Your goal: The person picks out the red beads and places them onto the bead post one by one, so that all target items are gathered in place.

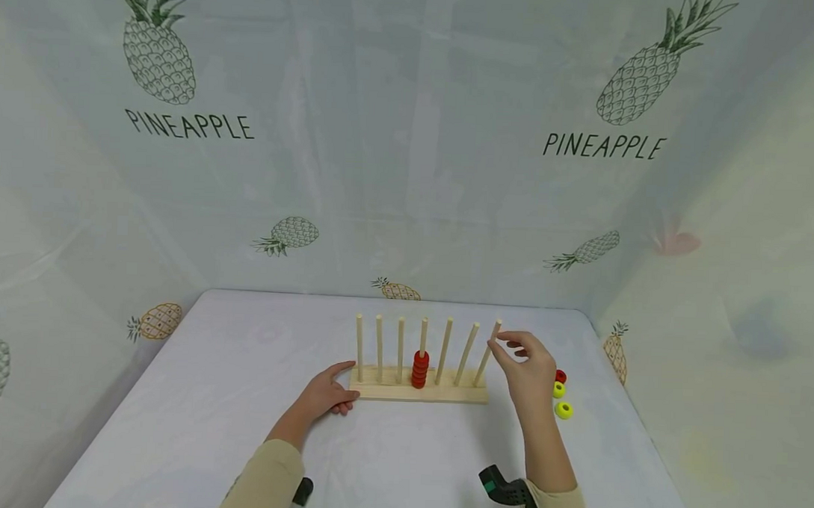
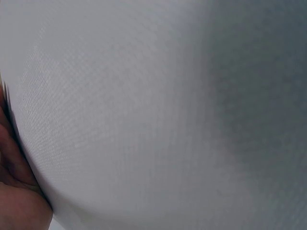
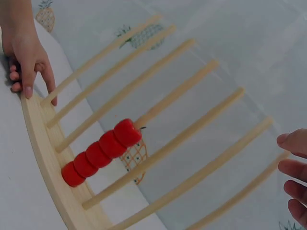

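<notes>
A wooden peg rack [image 1: 389,393] stands on the table, with several upright pegs in a row along its base. Red beads [image 1: 420,370] are stacked on the middle peg. My left hand [image 1: 324,392] grips the left end of the base, thumb at the front and index finger behind; the left wrist view catches just part of this hand [image 2: 19,191] at its edge. Up at the right end, my right hand [image 1: 529,367] has its thumb and index finger on either side of the rightmost peg [image 3: 240,195], pinching it near the top. No bead shows between those fingers.
To the right of my right forearm lie a red bead [image 1: 560,376] and two yellow beads [image 1: 564,410]. White cloth covers the table [image 1: 192,426]. A pineapple-print curtain [image 1: 396,171] hangs behind and at the sides.
</notes>
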`<action>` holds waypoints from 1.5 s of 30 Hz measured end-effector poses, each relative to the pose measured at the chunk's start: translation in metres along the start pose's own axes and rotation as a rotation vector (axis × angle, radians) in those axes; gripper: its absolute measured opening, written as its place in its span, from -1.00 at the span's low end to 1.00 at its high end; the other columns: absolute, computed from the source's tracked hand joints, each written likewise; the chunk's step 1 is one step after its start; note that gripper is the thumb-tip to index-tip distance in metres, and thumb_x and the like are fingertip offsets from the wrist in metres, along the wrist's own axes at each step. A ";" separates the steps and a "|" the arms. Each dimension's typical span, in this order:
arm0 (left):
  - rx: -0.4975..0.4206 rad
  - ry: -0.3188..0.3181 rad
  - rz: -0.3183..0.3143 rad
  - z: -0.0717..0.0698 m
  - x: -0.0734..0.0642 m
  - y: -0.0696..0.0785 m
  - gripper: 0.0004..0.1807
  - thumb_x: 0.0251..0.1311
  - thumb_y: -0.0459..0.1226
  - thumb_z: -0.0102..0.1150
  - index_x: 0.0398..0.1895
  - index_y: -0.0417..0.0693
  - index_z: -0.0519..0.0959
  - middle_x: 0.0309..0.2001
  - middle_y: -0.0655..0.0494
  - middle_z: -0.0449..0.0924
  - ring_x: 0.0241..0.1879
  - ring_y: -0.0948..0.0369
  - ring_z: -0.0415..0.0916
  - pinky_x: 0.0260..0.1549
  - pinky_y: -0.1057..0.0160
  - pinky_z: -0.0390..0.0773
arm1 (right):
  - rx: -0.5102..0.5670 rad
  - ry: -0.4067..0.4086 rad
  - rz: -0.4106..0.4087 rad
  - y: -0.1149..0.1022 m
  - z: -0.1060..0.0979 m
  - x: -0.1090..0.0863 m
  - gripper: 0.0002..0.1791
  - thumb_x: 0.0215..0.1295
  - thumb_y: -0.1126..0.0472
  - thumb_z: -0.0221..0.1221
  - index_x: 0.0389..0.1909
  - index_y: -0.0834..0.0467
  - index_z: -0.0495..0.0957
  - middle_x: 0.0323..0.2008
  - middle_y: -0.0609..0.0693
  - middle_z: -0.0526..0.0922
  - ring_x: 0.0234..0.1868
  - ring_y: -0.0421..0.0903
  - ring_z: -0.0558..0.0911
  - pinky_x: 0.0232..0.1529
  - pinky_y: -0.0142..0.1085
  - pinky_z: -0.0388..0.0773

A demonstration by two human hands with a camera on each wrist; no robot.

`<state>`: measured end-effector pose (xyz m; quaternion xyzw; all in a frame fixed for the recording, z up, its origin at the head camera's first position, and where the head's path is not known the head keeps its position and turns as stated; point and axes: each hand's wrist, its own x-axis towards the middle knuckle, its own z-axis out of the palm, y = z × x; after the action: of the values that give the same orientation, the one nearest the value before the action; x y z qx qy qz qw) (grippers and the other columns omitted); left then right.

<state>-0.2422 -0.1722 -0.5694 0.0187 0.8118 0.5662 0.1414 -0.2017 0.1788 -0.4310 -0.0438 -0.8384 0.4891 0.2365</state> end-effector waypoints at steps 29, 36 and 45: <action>0.006 0.003 -0.003 0.001 0.002 -0.003 -0.20 0.16 -0.36 0.35 0.45 -0.19 0.20 -0.63 0.03 0.61 -0.71 0.27 0.50 -0.68 0.36 0.46 | -0.138 -0.051 0.152 0.078 -0.013 0.021 -0.70 0.22 0.19 0.36 -0.11 0.28 0.64 -0.15 0.23 0.63 -0.11 0.11 0.56 -0.30 -0.34 0.46; 0.010 -0.004 0.000 0.000 0.003 -0.004 -0.20 0.17 -0.35 0.35 0.45 -0.19 0.19 -0.62 0.03 0.62 -0.70 0.27 0.50 -0.68 0.36 0.47 | -0.167 -0.089 0.184 0.095 -0.013 0.026 -0.68 0.24 0.18 0.33 -0.07 0.27 0.63 -0.18 0.17 0.63 -0.12 0.05 0.54 -0.28 -0.25 0.47; -0.007 -0.013 -0.003 -0.001 0.003 -0.004 -0.19 0.17 -0.35 0.35 0.46 -0.18 0.19 -0.62 0.02 0.62 -0.70 0.26 0.51 -0.67 0.35 0.48 | -0.198 -0.105 0.183 0.113 -0.012 0.030 -0.71 0.21 0.24 0.33 -0.09 0.30 0.63 -0.16 0.23 0.60 -0.16 0.07 0.50 -0.39 -0.32 0.46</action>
<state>-0.2445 -0.1738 -0.5730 0.0207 0.8091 0.5685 0.1475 -0.2408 0.2558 -0.5103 -0.1173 -0.8864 0.4251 0.1411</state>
